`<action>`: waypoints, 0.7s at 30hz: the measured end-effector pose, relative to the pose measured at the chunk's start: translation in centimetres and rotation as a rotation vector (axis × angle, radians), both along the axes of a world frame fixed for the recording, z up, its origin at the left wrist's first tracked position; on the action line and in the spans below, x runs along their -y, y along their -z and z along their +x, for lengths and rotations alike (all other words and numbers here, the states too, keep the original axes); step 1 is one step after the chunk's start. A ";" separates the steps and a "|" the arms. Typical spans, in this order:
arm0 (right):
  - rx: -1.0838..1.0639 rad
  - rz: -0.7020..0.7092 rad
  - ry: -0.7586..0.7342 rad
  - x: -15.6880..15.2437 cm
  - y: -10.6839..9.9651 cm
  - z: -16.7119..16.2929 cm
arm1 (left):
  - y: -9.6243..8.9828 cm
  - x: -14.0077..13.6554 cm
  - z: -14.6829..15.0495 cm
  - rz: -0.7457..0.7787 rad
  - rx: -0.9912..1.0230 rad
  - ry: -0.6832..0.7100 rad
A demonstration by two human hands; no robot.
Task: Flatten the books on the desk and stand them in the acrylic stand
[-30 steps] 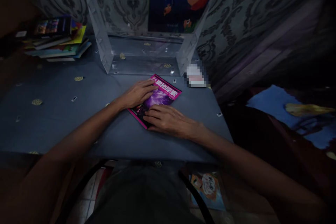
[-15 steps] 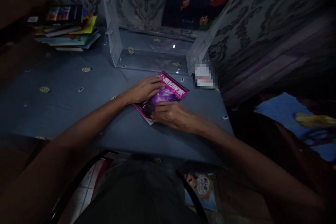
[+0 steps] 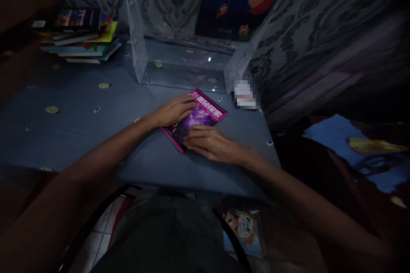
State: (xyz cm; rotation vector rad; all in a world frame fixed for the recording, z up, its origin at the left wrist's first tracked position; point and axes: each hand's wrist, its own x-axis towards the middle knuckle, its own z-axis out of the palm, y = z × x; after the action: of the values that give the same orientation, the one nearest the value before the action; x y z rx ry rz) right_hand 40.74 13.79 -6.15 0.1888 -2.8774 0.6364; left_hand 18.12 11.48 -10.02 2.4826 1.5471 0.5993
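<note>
A thin book (image 3: 199,118) with a magenta and purple cover lies closed and slanted on the table, its title in white characters. Across its upper left edge my left hand (image 3: 175,110) rests palm down, fingers stretched over the cover. My right hand (image 3: 208,140) is at the lower right edge, with bent fingers held together on the cover; its thumb is hidden. Just beyond the book stands a clear plastic stand or box (image 3: 179,77) with see-through sides.
Several stacked books (image 3: 85,36) sit at the back left. A blurred white item (image 3: 246,94) lies right of the clear box. Behind it is a picture (image 3: 230,8) with orange fish. Below the table's front edge lies another book (image 3: 243,232). Blue cloth (image 3: 333,140) is at right.
The book's lower corner, where white pages showed under the cover, now lies flat. Both hands keep nearly the same places on it. The view has shifted slightly.
</note>
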 end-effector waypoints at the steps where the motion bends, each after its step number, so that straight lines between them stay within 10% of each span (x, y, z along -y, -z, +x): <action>1: -0.010 0.024 0.004 -0.4 0.3 0.2 | 0.0 0.0 0.0 -0.002 -0.002 -0.004; 8: -0.063 0.156 0.541 -5.7 3.3 3.0 | -0.1 0.2 0.2 0.013 -0.027 -0.030; 21: -0.075 -0.023 0.502 2.4 2.4 5.7 | -2.7 -1.7 -1.8 0.127 -0.462 0.004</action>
State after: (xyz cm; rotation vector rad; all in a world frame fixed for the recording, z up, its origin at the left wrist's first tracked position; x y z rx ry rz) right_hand 46.43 11.43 -8.54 -0.4867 -2.6793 0.5450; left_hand 16.33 13.19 -7.36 2.8668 1.6900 0.1235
